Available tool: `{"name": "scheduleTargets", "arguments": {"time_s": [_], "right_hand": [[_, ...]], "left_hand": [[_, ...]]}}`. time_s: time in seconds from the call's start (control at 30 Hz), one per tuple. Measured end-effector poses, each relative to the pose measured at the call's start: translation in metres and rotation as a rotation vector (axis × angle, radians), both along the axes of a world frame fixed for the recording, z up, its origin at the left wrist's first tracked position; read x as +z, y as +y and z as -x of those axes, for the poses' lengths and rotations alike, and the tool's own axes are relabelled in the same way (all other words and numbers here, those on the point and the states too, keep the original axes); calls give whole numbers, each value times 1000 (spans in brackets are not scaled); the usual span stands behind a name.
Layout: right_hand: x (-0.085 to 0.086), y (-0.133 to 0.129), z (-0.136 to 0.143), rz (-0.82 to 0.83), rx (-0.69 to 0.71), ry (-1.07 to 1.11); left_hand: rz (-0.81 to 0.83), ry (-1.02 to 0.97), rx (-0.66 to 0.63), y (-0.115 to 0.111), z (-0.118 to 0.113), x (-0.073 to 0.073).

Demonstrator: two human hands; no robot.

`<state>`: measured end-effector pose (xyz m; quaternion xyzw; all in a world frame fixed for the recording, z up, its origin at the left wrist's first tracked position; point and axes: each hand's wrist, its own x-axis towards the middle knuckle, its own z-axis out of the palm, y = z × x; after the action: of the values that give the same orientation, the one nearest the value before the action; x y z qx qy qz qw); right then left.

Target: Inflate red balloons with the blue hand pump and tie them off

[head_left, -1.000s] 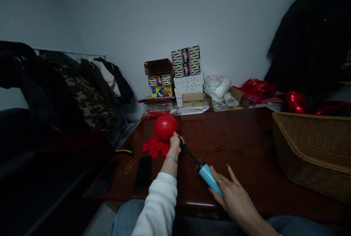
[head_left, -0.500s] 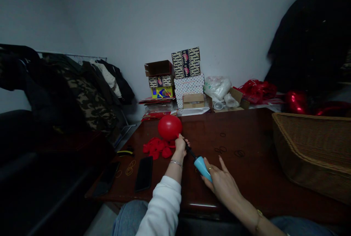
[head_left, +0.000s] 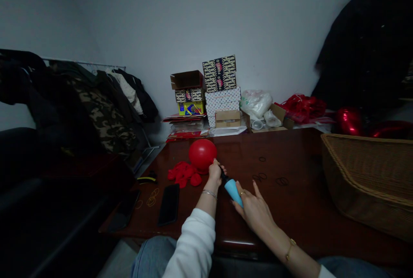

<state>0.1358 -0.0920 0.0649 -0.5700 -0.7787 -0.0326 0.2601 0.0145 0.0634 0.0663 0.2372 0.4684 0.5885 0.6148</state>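
A round, partly inflated red balloon sits over the table at the far end of a hand pump. My left hand is closed around the balloon's neck and the pump's black nozzle end. The balloon pump has a light blue body, and my right hand grips it with the thumb on one side and one finger sticking out. Left of my left hand lies a heap of limp red balloons, close beside the inflated one.
A phone and yellow rubber bands lie at the left of the dark wooden table. Black bands lie right of the pump. A wicker basket stands at right; stacked boxes stand behind.
My right hand and the blue pump body have moved forward and left, nearer my left hand, so less black shaft shows. The balloon and left hand have shifted slightly right and down.
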Motion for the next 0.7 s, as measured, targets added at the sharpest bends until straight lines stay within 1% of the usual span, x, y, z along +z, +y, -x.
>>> {"name": "scheduleTargets", "arguments": {"time_s": [0.1,0.3,0.37,0.43,0.53,0.7], "right_hand": [[-3,-11,-10,3,24,4],[-22,-36,-37,-29,91,52],[-25,-40,-42,-39,96,59],[-22,-42,-43,-35,87,62],[-13,-39,-38,-21,63,54],[2,-18,-21,-1,27,6]], "left_hand": [[-8,8,17,5,5,5],[-38,4,47,16,16,17],[-44,-1,52,18,17,20],[-38,-4,61,18,17,22],[-24,-6,76,16,16,23],[-24,22,66,13,10,18]]}}
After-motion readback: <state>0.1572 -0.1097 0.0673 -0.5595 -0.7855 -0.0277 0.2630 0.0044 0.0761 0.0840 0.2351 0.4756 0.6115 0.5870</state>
